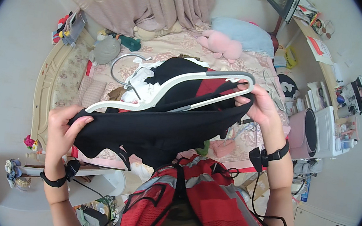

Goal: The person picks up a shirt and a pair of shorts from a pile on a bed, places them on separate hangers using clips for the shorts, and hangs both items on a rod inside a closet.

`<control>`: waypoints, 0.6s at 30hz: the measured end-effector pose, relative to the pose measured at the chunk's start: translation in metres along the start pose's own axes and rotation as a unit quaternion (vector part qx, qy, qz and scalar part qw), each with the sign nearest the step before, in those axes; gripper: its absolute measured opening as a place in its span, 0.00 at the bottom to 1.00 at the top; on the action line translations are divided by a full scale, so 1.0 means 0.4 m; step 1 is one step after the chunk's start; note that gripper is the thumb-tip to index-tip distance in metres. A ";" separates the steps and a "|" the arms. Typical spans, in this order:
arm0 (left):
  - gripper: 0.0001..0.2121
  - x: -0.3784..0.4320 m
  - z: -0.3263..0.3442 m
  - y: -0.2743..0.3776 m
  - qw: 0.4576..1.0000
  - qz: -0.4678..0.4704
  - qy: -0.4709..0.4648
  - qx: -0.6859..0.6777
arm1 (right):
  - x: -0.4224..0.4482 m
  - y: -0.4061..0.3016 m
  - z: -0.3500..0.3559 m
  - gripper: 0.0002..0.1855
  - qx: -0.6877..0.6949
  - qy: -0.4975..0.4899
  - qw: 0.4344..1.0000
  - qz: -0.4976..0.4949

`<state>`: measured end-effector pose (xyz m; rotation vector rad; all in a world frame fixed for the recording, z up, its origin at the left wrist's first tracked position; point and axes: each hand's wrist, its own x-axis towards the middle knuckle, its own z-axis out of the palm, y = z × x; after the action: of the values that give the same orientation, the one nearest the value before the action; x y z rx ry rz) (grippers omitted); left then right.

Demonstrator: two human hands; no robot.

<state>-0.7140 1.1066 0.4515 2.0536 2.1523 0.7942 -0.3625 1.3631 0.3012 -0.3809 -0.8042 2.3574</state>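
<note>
A white and grey plastic clothes hanger with a metal hook lies partly inside a black garment, held up in front of me. My left hand pinches the fabric near the hanger's left end, thumb on top. My right hand grips the garment's edge around the hanger's right end; some of its fingers are hidden behind fabric and hanger. Behind them on the bed lies a pile of clothes, with black and red cloth and white cloth.
The bed's patterned sheet bears a pink plush toy, a light blue pillow and a grey plush toy. More hangers lie at its right side. A pink bin stands beside the bed.
</note>
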 end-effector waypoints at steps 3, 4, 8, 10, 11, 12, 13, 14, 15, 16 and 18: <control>0.08 -0.006 0.000 -0.004 0.999 0.025 -0.001 0.042 | -0.014 -0.024 0.031 0.07 0.010 0.014 1.000 -0.016; 0.07 -0.006 0.002 -0.003 0.998 0.042 -0.009 0.038 | -0.015 -0.028 0.035 0.08 -0.049 0.063 0.996 -0.042; 0.07 0.008 0.023 -0.004 0.995 0.083 -0.034 0.045 | -0.014 -0.030 0.068 0.12 -0.166 0.151 0.969 -0.104; 0.07 0.021 0.049 0.008 0.997 0.068 -0.023 0.035 | -0.011 -0.018 0.114 0.12 -0.238 0.159 0.946 -0.152; 0.07 0.018 0.055 0.010 0.998 0.046 -0.012 0.031 | -0.003 0.000 0.151 0.14 -0.271 0.153 0.930 -0.197; 0.08 0.020 0.061 0.006 0.998 0.045 -0.023 0.041 | 0.001 0.014 0.181 0.15 -0.318 0.135 0.913 -0.215; 0.08 0.022 0.072 0.008 0.998 0.050 -0.015 0.034 | 0.003 0.028 0.208 0.16 -0.365 0.116 0.894 -0.233; 0.07 0.029 0.083 0.005 0.998 0.063 -0.006 0.021 | 0.002 0.039 0.232 0.17 -0.387 0.103 0.884 -0.242; 0.07 0.036 0.088 0.004 0.997 0.074 0.002 0.010 | -0.002 0.049 0.256 0.19 -0.406 0.089 0.874 -0.251; 0.07 0.040 0.087 0.000 0.997 0.076 0.002 0.010 | -0.018 0.051 0.290 0.21 -0.402 0.073 0.887 -0.218; 0.07 0.042 0.076 -0.002 0.995 0.085 0.049 0.010 | -0.033 0.053 0.291 0.26 -0.619 0.085 0.709 -0.327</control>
<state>-0.7050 1.1322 0.4299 2.2777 2.0614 0.9138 -0.4135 1.2888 0.3788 -0.6636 -1.9528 0.8190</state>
